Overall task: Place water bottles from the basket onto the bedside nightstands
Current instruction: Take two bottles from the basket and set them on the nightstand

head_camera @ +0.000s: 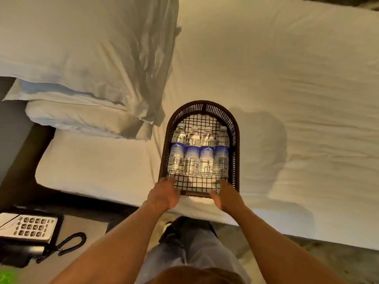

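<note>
Your left hand [163,194] and right hand [224,196] each gripped the near rim of the dark wicker basket [235,152], fingers curled over its edge. That basket rested on the white bed [287,89], just beside the pillows [82,68]. Four water bottles [198,152] lay side by side inside it, caps pointing away from you. On the nightstand [86,226] at lower left sat a telephone [26,228].

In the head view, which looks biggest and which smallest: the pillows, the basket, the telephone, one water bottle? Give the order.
1. Pillows, by far the largest.
2. Basket.
3. Telephone, which is cut off at the frame edge and lies nearer the camera, so its place against the basket is unsure.
4. One water bottle, the smallest.
</note>
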